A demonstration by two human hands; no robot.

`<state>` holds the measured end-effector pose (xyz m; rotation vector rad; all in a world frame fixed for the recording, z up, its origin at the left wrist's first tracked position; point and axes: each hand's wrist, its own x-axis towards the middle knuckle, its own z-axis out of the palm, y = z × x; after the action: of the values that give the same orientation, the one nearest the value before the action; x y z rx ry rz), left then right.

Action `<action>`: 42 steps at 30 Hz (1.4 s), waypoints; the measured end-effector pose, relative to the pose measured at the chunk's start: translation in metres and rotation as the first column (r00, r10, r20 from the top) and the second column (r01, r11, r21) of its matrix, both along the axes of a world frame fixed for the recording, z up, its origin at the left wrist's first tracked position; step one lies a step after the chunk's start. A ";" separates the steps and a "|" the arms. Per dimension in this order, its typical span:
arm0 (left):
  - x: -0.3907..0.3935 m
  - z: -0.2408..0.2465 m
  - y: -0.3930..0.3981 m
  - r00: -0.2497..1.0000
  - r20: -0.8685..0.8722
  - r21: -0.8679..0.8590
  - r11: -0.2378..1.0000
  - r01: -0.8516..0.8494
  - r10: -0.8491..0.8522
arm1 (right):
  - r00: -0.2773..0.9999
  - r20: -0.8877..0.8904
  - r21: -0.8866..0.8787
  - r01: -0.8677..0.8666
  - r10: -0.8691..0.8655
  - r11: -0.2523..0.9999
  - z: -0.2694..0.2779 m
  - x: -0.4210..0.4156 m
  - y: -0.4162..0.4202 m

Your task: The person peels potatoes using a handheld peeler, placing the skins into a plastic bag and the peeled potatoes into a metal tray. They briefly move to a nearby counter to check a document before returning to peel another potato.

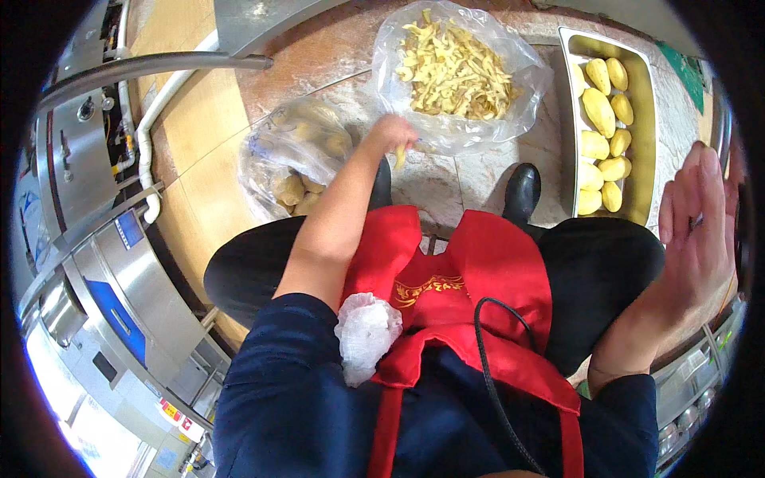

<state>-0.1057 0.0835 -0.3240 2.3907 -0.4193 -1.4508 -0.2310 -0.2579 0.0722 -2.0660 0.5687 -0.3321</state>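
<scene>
My left hand [395, 134] is at the near edge of a clear plastic bag [526, 122] that holds a heap of potato peelings [454, 74]. Its fingers are curled, and a pale yellow strip of peel [400, 157] hangs from them; blur hides the rest of the grip. Far to the right, my right hand [699, 209] is raised with straight fingers, and a small glint shows between them. It is near a deep rectangular metal pan [648, 137] with several peeled potatoes [598, 112]. Beside my left foot, another plastic bag [287, 134] contains unpeeled potatoes [290, 190].
My black boots [522, 188] stand on the tiled floor [478, 179] between the bags and pan. A grey hose [161, 69], white pipes [146, 134] and stainless kitchen equipment [128, 281] line the left. White crumpled plastic [367, 337] lies against my red apron [502, 257].
</scene>
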 end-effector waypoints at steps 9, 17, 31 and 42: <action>0.121 0.147 -0.054 0.767 0.637 -0.206 0.976 0.073 0.077 | 0.904 0.244 0.134 -0.389 0.350 0.912 0.001 0.043 0.035; 0.160 0.287 0.088 0.767 0.579 -0.469 0.883 0.035 0.277 | 0.959 0.104 -0.100 -0.254 0.264 0.962 -0.007 0.036 0.036; -0.177 0.026 0.272 0.236 0.705 -0.063 0.390 -0.919 0.668 | 0.973 -0.006 -0.122 -0.230 0.231 0.966 -0.035 0.038 0.066; -0.140 -0.015 0.210 -0.023 0.595 -0.386 0.260 -0.885 0.803 | 0.959 -0.044 -0.164 -0.284 0.280 0.945 -0.043 0.066 0.116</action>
<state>-0.2461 0.2930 -0.3387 2.2963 0.9795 0.1347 -0.1649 -0.1421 0.0296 -2.2812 0.2555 -0.1960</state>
